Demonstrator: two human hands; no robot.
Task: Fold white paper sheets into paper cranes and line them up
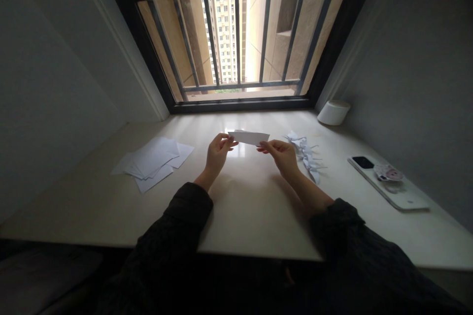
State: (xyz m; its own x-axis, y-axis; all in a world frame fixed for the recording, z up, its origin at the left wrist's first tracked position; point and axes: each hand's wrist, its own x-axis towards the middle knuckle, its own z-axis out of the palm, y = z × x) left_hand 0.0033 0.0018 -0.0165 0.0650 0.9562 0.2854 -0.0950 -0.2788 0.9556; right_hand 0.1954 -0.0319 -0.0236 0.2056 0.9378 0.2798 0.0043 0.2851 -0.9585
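Observation:
Between my two hands a folded strip of white paper (pixel 248 137) is held up above the pale counter, its long side running left to right. My left hand (pixel 219 151) pinches the strip's left end between thumb and fingers. At the right end, my right hand (pixel 281 155) grips the lower corner in the same way. Left of my hands lies a loose, fanned pile of white paper sheets (pixel 155 157). Just beyond my right hand is a row of small twisted or folded white paper pieces (pixel 306 155).
A white phone (pixel 401 197) with a round grip on its back lies at the right. Near the window's right corner stands a white cup-like object (pixel 333 112). The counter (pixel 254 216) ends at a front edge close to me; a barred window (pixel 240 39) is behind.

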